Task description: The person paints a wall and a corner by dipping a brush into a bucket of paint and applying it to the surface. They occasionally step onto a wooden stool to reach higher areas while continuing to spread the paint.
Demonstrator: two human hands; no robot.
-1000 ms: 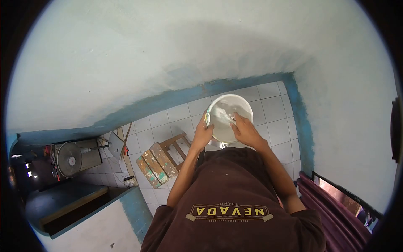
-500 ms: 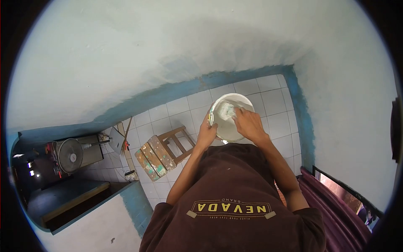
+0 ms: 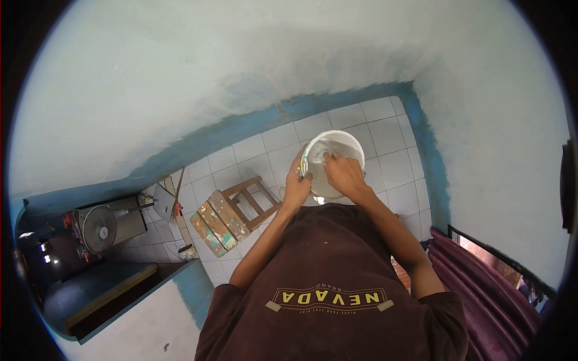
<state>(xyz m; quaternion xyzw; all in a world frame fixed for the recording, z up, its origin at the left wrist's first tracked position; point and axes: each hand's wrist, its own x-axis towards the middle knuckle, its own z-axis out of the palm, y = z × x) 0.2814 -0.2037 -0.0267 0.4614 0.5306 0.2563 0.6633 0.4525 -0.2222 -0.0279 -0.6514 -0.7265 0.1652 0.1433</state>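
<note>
In front of my torso is a white paint bucket (image 3: 333,133), tilted so that its pale, paint-coated inside shows. My left hand (image 3: 296,189) is closed on the bucket's left side, with the thumb at the rim. Reaching over the opening, my right hand (image 3: 345,174) is closed around what looks like a paintbrush (image 3: 320,154). Its whitish, paint-covered head lies inside the bucket against the far left wall. The brush's handle is hidden by my fingers.
A paint-spattered wooden stool (image 3: 220,224) lies on the tiled floor (image 3: 250,148) to the left. Ahead, the pale wall (image 3: 180,78) has a blue band (image 3: 198,133) along its base. A fan (image 3: 99,230) stands far left; a maroon curtain (image 3: 475,283) hangs right.
My right hand has moved left and slightly down over the bucket, and the brush head has shifted left and shows less. The left hand keeps its hold.
</note>
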